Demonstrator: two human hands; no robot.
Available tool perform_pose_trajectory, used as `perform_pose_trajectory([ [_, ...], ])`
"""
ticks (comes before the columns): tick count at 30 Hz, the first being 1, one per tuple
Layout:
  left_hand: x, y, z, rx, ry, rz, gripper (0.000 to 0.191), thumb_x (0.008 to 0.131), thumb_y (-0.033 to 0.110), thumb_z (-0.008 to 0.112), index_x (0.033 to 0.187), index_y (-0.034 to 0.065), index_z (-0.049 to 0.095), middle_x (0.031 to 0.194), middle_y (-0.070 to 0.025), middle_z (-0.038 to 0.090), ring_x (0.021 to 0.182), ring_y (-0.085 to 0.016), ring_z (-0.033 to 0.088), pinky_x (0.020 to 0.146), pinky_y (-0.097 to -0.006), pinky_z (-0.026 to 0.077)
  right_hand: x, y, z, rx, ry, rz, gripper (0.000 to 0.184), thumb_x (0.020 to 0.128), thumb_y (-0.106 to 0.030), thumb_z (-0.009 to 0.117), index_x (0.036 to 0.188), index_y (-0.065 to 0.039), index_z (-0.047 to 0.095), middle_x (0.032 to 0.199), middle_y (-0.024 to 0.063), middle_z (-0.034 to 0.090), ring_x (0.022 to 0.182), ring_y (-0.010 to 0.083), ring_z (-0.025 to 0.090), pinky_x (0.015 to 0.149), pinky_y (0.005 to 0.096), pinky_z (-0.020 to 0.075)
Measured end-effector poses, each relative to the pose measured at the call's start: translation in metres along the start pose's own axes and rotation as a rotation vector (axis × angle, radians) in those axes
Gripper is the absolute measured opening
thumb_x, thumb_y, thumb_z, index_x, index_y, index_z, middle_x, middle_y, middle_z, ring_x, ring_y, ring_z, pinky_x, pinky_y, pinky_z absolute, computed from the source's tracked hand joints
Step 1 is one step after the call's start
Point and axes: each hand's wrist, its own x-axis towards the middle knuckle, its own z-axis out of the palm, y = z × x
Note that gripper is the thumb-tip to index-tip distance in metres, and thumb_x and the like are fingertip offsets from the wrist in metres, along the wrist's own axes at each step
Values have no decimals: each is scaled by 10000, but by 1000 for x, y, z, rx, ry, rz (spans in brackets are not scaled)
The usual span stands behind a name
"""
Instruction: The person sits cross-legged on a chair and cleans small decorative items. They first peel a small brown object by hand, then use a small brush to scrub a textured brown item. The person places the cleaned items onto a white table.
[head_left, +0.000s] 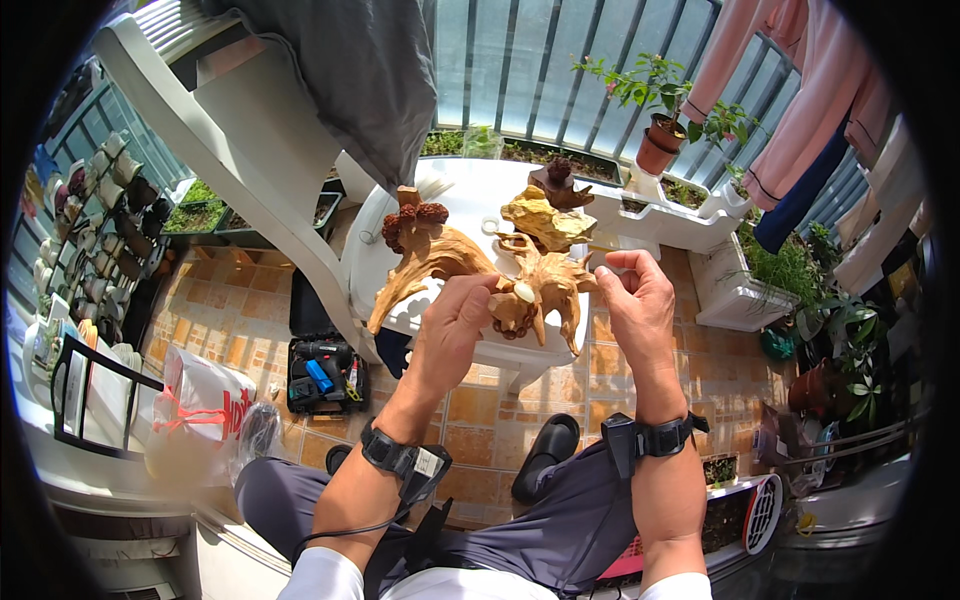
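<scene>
My left hand (452, 324) is over the front of a white plastic stool (469, 174), thumb and forefinger pinched together. Just right of its fingertips is a small pale oval piece (523, 291), in front of a branching carved wood piece (551, 274). A string of small brown beads (516, 328) shows below it. My right hand (637, 296) is raised right of the wood, thumb and forefinger close together near a branch tip. Whether either pinch holds a thin thread cannot be made out. Left on the stool, a curved driftwood piece (435, 251) carries dark red knobbly beads (412, 219).
Behind the wood stand a yellowish rock (546, 216) and a dark wooden stand (559, 187). A ring-shaped roll (490, 225) lies nearby. An open drill case (326, 375) sits on the tiled floor (472, 442). A white chair (247, 172) and planters (731, 289) flank the stool.
</scene>
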Motion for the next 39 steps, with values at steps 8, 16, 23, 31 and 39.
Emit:
perform_pose_trajectory([
  [8,-31,-30,-7,-377,306,-349,302,989,217,567,1142,-33,636,981,-79,683,668,-70,564,588,-226,498,18,24,-23,-47,92,84,240,873,-158,686,1057,-3,679,788,48,677,691,109,600,661,280,492],
  [16,-27,-40,-9,-531,250,-359,499,927,113,587,1374,-54,443,1327,-149,522,983,-228,651,822,-316,552,15,44,-15,-176,-155,112,333,907,-191,641,1191,-19,663,914,62,700,704,117,667,581,258,546],
  [23,-30,-41,-4,-535,194,-382,593,908,102,590,1442,-45,379,1410,-182,459,1100,-255,633,877,-321,541,13,44,-8,-195,-161,74,303,887,-149,642,1148,1,675,892,66,709,716,116,670,616,272,570],
  [31,-29,-41,-3,-513,149,-382,623,908,118,588,1460,-50,354,1429,-202,446,1110,-248,629,902,-327,532,15,46,-6,-149,-170,105,265,876,-97,641,1118,6,677,874,57,704,690,104,664,590,249,559],
  [39,-27,-36,-3,-505,127,-349,574,924,105,572,1438,-59,377,1406,-160,488,1126,-220,610,961,-332,487,17,43,-4,-124,-158,129,252,881,-84,633,1111,8,681,874,54,703,681,103,660,587,248,556],
])
